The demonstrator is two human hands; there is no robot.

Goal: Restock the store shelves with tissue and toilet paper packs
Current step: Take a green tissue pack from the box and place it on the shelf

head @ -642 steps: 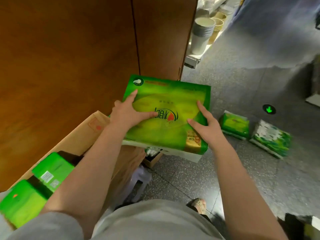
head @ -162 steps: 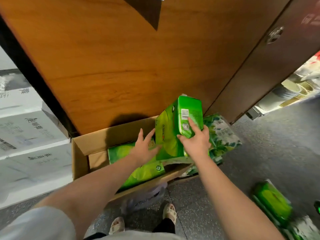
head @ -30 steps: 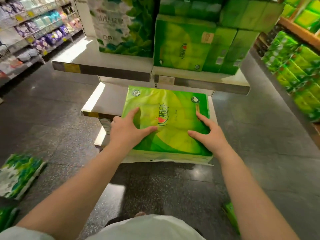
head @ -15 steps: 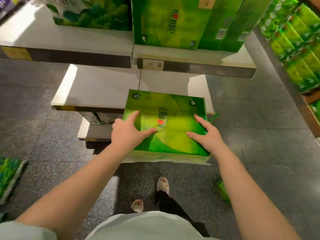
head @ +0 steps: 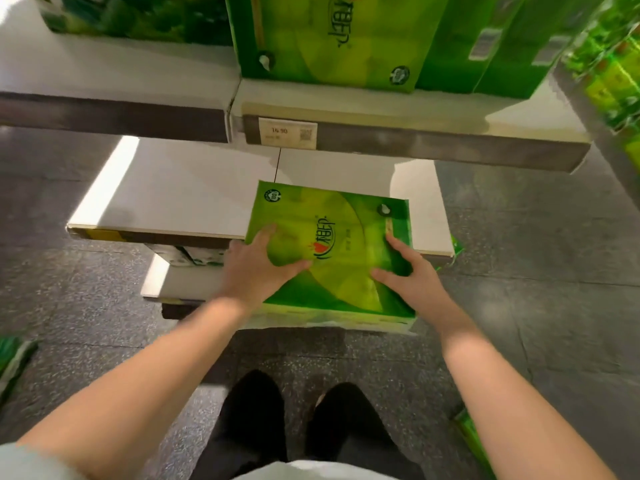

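Observation:
A flat green tissue pack (head: 341, 237) with a red-and-black logo lies face up between my hands. My left hand (head: 258, 268) grips its near left side, thumb across the top. My right hand (head: 407, 277) grips its near right side. The pack's far half is over the white middle shelf (head: 173, 192); its near edge sticks out past the shelf front. Whether it rests on the shelf or hovers just above, I cannot tell.
The upper shelf (head: 415, 112) carries large green tissue cartons (head: 332, 36) and a price tag (head: 287, 133). A lower shelf (head: 180, 285) holds a white pack. Green packs lie on the floor at left (head: 12, 355) and right (head: 472, 438). More green stock fills the right-hand shelving (head: 616, 64).
I have stepped closer and leaned over the shelves. The pack has moved forward and down, from in front of the middle shelf to over its right part. Both hands keep their grip.

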